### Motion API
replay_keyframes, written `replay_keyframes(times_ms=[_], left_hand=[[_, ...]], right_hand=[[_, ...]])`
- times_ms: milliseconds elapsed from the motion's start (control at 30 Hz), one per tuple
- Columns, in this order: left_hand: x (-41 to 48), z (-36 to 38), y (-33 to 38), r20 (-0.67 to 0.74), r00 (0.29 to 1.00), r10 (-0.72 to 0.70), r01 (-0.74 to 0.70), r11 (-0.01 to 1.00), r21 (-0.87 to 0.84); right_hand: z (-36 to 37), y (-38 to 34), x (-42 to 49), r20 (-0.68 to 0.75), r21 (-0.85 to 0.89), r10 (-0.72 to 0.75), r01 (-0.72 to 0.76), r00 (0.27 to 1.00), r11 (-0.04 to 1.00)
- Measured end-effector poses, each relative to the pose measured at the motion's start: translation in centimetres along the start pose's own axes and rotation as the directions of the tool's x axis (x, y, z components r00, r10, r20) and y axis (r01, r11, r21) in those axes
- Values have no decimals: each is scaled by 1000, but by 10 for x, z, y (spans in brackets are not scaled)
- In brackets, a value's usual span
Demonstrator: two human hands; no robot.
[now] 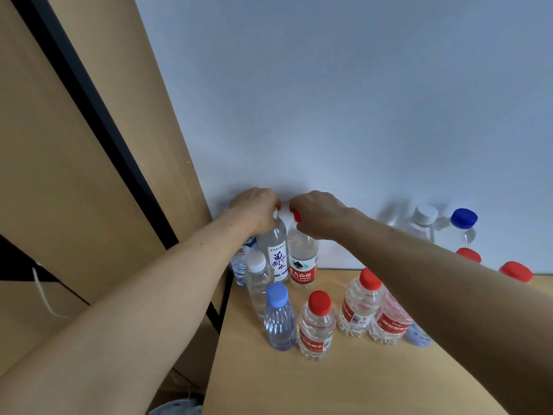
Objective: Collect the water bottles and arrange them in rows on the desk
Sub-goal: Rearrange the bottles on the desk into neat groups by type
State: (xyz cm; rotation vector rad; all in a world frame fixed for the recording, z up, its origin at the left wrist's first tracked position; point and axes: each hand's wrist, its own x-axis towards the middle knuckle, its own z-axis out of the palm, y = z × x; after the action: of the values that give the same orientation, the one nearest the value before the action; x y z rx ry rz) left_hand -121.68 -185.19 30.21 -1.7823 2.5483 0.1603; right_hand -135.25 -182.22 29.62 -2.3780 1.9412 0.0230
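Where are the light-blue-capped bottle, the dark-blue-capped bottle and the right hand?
light-blue-capped bottle [277, 295]: head view, on its cap.
dark-blue-capped bottle [463, 218]: head view, on its cap, by the wall.
right hand [321, 212]: head view, back of the hand.

Light wood desk [344, 381], back edge against a pale wall. Bottles standing upright on it. Back left corner: white-label bottle [276, 253] just beside red-label bottle [302, 265], a partly hidden bottle [239, 265] to their left. In front: white-cap bottle [258, 283], blue-cap bottle [279, 319], 3 red-cap bottles [317, 324] in a loose row. Far right at the wall: clear white-cap bottle [420, 224], dark-blue-cap bottle [462, 224].
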Motion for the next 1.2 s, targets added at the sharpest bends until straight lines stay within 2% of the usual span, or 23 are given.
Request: replay_keyframes(times_ms=[233,333,433,533,600,733,933,1200], left_hand=[[-1,-4,11,41,999,-2,-3,993,118],[-2,-3,13,57,998,-5,-3,990,144],[-3,-1,13,54,998,-8,0,989,150],[-3,-2,14,54,998,-14,6,988,156],[-4,-1,15,49,999,-15,7,987,162],[-5,-1,17,46,999,-25,17,987,160],[-7,-2,17,42,999,-21,14,990,140],[-8,-5,17,54,999,-5,-2,991,132]], right_hand=[[-29,24,-29,36,96,20,-23,999,995],[-54,62,-49,68,-30,157,-156,985,987],[-63,104,-69,120,-214,332,-302,936,929],[-51,127,-80,205,-231,402,-355,892,906],[-39,134,-82,218,-164,393,-363,893,917],[-24,141,-77,94,-42,361,-358,928,933],[-20,113,-59,45,-22,230,-229,972,973],[-22,82,-43,23,54,132,-133,991,990]])
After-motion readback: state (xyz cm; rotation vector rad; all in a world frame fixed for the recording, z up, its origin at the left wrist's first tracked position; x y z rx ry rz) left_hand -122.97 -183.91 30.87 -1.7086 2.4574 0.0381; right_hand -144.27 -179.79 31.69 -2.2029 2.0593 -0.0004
